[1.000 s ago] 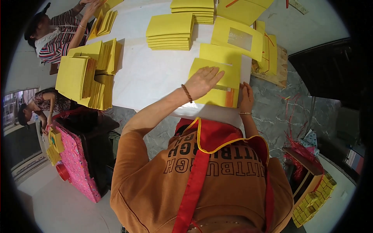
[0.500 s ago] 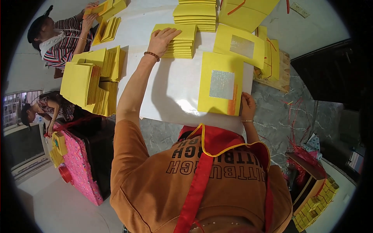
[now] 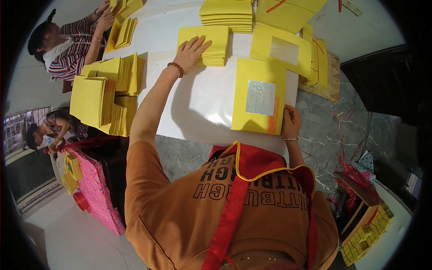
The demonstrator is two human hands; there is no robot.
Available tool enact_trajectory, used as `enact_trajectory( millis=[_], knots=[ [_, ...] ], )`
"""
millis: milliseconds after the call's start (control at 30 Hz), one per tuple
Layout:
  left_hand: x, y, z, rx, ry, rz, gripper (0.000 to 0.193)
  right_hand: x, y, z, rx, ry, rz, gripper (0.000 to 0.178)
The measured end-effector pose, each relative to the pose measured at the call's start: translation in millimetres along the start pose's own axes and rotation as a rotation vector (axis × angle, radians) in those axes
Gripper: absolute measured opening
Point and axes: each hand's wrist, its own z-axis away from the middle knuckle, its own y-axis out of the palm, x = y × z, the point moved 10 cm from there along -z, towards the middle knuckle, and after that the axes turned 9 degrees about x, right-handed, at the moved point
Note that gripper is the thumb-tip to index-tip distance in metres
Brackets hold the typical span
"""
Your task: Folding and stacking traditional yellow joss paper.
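Observation:
My left hand, a beaded bracelet on its wrist, lies with fingers spread on the near part of a stack of folded yellow paper. Closer to me on the right, a yellow paper sheet with a silver square and an orange strip lies at the table's edge. My right hand is at that sheet's right edge, its fingers curled; whether they pinch the paper is hidden. Just beyond lies another yellow sheet with a silver patch.
Taller yellow stacks stand at the far side and left of the white table. A co-worker handles yellow paper at the far left. Another person is by a pink-covered table. A wooden board juts out right.
My left hand has slid slightly towards me on the folded stack, and its fingers are more spread. My right hand remains at the sheet's right edge. The whole view has shifted a little.

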Motion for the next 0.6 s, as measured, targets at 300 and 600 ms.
enact_trajectory(
  millis=[300, 600],
  knots=[
    [54.9, 24.7, -13.0, 0.126, -0.084, 1.009, 0.062, 149.2, 139.2, -83.9, 0.441, -0.23, -0.342, 0.035],
    [94.9, 50.1, 15.8, -0.079, -0.567, 1.213, 0.098, 102.9, 273.2, -146.8, 0.564, 0.361, -0.463, 0.071]
  ],
)
